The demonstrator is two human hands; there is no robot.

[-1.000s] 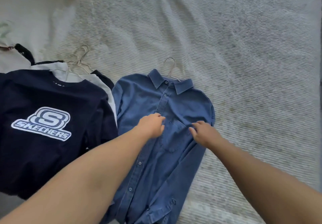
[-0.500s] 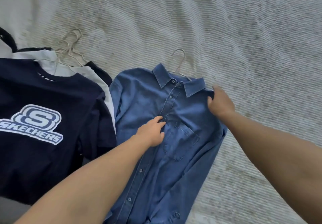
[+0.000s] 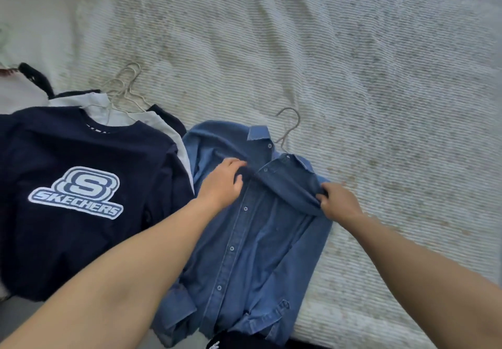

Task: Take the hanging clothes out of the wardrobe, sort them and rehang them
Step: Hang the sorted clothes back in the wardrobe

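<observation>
A blue denim shirt (image 3: 252, 240) lies front up on the bed, its metal hanger hook (image 3: 289, 123) poking out past the collar. My left hand (image 3: 222, 183) grips the cloth on the left chest, just beside the button placket. My right hand (image 3: 338, 202) pinches a bunched fold of the shirt at its right shoulder. The fabric between both hands is wrinkled and pulled up.
To the left lies a pile of clothes on hangers, topped by a navy Skechers sweatshirt (image 3: 81, 199) over a white garment (image 3: 108, 109), with wire hanger hooks (image 3: 127, 79) above. The white textured bedspread (image 3: 353, 63) stretches behind and to the right. A dark item (image 3: 231, 342) shows at the bottom edge.
My left hand moved up onto the left chest and gripped the cloth. My right hand came down from the shoulder seam and bunched the fabric; the collar now lies open and skewed.
</observation>
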